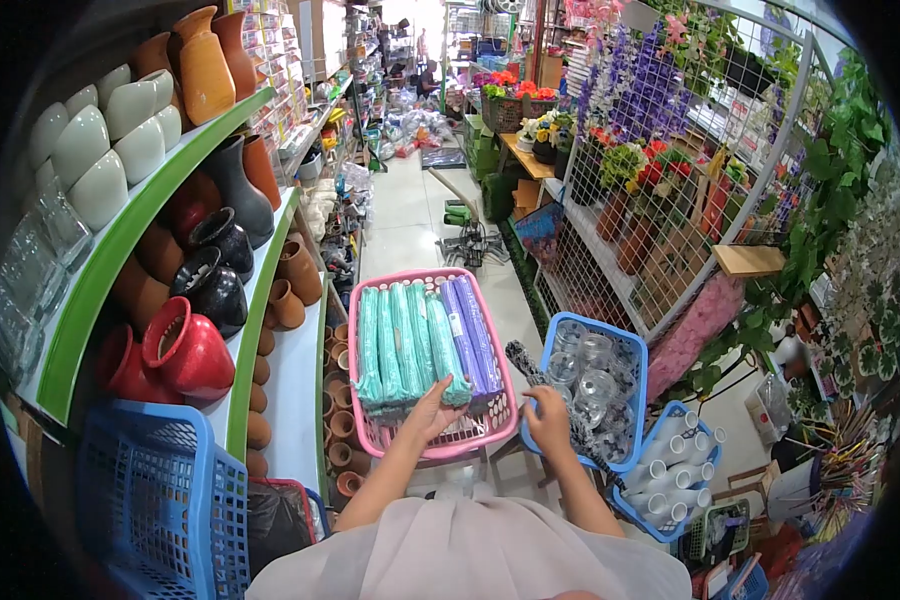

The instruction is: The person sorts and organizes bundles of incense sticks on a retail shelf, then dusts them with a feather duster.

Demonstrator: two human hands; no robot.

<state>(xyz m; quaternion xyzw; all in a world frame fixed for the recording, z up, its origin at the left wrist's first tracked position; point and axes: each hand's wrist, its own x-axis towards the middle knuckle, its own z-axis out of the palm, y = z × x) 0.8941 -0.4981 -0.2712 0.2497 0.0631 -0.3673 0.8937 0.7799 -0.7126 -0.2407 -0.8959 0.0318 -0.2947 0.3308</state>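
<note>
In the head view, a pink basket (358,440) holds several long, plastic-wrapped teal packets (398,335) and purple packets (477,330), lying side by side. My left hand (430,412) is closed on the near end of the rightmost teal packet. To the right, my right hand (548,418) has its fingers curled together in front of a dark grey, fuzzy strand (523,360). Whether the fingers grip that strand cannot be made out. The strand runs along the left side of a blue basket (638,385) with clear glass jars (596,392) in it.
White vases (660,480) fill another blue basket (715,462) at lower right. Green-edged shelves (150,225) with pots and vases line the left, above a large blue crate (160,490). A wire rack (660,270) of artificial flowers stands right. A green-and-grey floor stand (462,225) occupies the aisle.
</note>
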